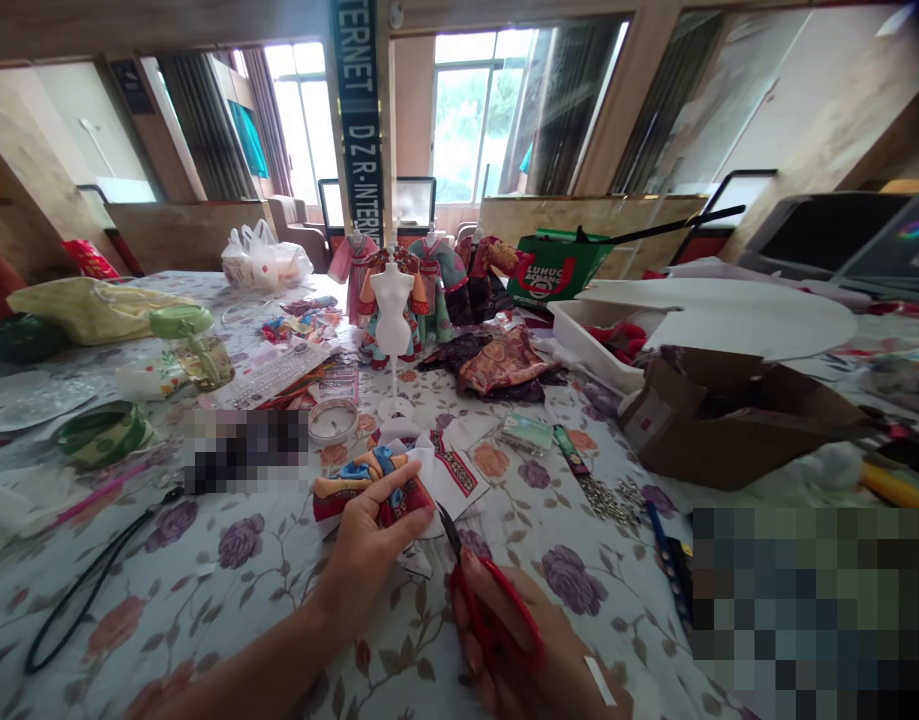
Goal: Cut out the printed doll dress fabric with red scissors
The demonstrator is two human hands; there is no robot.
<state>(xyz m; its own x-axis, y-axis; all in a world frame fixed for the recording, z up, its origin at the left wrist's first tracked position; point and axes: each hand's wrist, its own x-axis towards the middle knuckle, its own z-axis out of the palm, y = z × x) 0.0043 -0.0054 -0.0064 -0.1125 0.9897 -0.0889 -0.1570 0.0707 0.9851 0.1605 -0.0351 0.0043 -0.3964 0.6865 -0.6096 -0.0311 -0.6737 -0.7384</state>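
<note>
My left hand (pixel 373 545) is closed on a bunched piece of patterned cloth (pixel 337 490) in red, orange and blue. Thumb and forefinger pinch its right edge. In my right hand (pixel 519 630) is a pair of red-handled scissors (pixel 538 640). Their dark blades point up and left, the tips close to the cloth beside my left thumb. Just beyond lies a white piece with a red embroidered band (pixel 459 465). A small white dress form (pixel 392 310) stands behind it on a round base. Whether the blades have cloth between them cannot be made out.
Several small dressed forms (pixel 436 285) stand at the back. A dark red patterned garment (pixel 496 365) lies to their right. An open cardboard box (pixel 718 420) and a white tray (pixel 605 345) occupy the right side. A green-lidded jar (pixel 196 350) and a round clear container (pixel 333 422) are left.
</note>
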